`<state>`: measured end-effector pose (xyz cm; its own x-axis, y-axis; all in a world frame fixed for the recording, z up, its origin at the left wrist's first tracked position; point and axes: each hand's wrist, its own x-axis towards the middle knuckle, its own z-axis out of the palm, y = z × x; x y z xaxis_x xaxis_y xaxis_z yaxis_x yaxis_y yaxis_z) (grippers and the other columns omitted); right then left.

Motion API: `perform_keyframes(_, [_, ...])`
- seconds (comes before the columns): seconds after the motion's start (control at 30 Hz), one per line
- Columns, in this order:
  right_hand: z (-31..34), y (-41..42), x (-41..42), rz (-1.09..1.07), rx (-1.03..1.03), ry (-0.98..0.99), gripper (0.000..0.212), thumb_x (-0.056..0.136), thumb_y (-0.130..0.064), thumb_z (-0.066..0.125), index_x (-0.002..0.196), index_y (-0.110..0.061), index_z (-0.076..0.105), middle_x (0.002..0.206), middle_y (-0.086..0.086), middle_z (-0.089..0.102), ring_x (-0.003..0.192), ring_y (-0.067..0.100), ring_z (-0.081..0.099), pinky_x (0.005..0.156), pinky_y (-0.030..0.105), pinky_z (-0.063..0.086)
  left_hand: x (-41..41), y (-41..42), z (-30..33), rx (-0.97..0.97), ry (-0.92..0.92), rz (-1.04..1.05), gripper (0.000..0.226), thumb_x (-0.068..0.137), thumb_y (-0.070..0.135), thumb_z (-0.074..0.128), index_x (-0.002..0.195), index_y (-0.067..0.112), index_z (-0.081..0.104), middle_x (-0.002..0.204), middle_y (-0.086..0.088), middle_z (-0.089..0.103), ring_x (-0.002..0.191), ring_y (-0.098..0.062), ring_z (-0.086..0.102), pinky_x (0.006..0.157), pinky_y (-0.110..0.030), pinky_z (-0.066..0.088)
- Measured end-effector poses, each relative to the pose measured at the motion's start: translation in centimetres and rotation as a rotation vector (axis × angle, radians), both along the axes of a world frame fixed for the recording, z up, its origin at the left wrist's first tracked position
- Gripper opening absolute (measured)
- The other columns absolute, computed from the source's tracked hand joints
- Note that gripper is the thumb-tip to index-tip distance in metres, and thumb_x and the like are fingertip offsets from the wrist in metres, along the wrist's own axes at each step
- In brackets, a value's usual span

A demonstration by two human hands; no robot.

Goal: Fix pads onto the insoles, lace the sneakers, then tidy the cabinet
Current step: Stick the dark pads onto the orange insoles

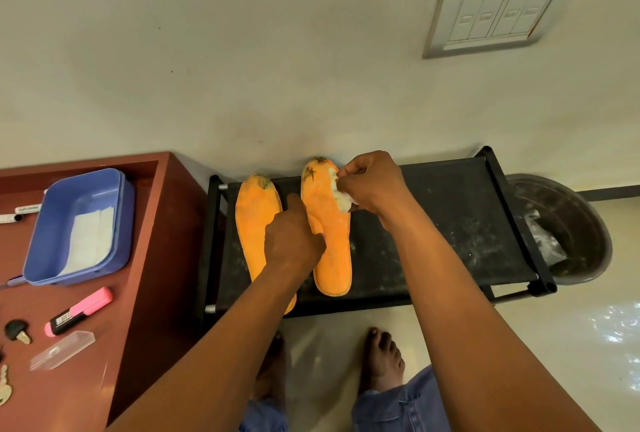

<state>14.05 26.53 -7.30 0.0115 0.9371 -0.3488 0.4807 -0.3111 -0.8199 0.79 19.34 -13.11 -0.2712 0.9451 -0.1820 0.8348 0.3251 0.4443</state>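
Two orange insoles lie side by side on a low black rack point(450, 224), toes toward the wall. My left hand point(294, 234) sits over the gap between the left insole point(254, 220) and the right insole point(329, 244), its fingers curled down onto the inner edge of the right insole. My right hand point(372, 182) pinches a white pad point(341, 198) at the outer front edge of the right insole. Part of the pad is hidden under my fingers.
A red-brown cabinet top point(138, 293) at the left holds a blue tray point(69, 224) with white sheets, a pink highlighter point(79, 310), a clear case point(62, 350) and keys. A dark bin point(568, 224) stands right of the rack. My bare feet point(381, 362) are on the floor below.
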Motion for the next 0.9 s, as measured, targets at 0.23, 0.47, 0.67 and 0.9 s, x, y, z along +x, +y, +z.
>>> perform_keyframes(0.23, [0.1,0.1,-0.1,0.003,-0.004,0.001,0.008,0.087,-0.008,0.075,0.088,-0.017,0.076,0.095,0.008,0.073,0.074,0.025,0.076,0.073,0.045,0.066,-0.3,0.9,0.3,-0.145,-0.237,0.265,0.067,0.073,0.024,0.089,0.125,0.016,0.047,0.102,-0.008,0.070,0.086,-0.032,0.074,0.081,-0.042,0.060])
perform_keyframes(0.47, [1.0,-0.1,0.1,0.020,-0.032,-0.007,0.007,0.089,-0.011,0.075,0.092,-0.017,0.074,0.089,0.001,0.066,0.069,0.023,0.072,0.075,0.046,0.065,-0.3,1.1,1.0,-0.127,-0.529,0.401,0.018,0.080,0.030,0.089,0.078,0.019,0.075,0.072,-0.001,0.071,0.055,-0.020,0.071,0.074,-0.042,0.066])
perform_keyframes(0.67, [1.0,-0.2,0.2,0.002,-0.032,-0.013,0.006,0.087,-0.013,0.074,0.092,-0.017,0.075,0.086,0.002,0.071,0.072,0.024,0.074,0.073,0.047,0.066,-0.4,1.4,1.3,-0.126,-0.759,0.462,0.014,0.081,0.019,0.088,0.084,0.012,0.076,0.092,-0.010,0.077,0.081,-0.026,0.076,0.078,-0.045,0.065])
perform_keyframes(0.9, [1.1,0.1,0.6,-0.078,-0.002,0.037,0.008,0.082,-0.014,0.077,0.090,-0.013,0.076,0.087,0.005,0.074,0.080,0.024,0.074,0.079,0.047,0.064,-1.5,0.7,4.8,0.007,-1.078,0.443,0.007,0.088,0.003,0.076,0.090,0.003,0.069,0.089,-0.015,0.076,0.072,-0.022,0.074,0.059,-0.028,0.060])
